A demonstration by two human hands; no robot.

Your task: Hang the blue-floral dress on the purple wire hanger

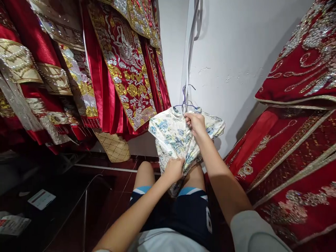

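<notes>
A white garment with blue and green flowers [169,134] hangs on a thin purple hanger [184,91] in front of me, its lower part between my thighs. A straight seam line runs down its middle from the neck. My right hand [195,124] is closed at the top of this line, just below the collar, with thumb and fingers pinched together. Lower down, my left hand [174,169] is closed on the garment's cloth beside the same line. Whether a zip pull or only fabric lies in the right fingers is too small to tell.
Red embroidered garments [126,70] hang close on the left, and more red beaded garments [283,140] crowd the right. A white wall [231,45] stands behind the hanger. At lower left, a phone-like card [42,199] lies on a dark surface.
</notes>
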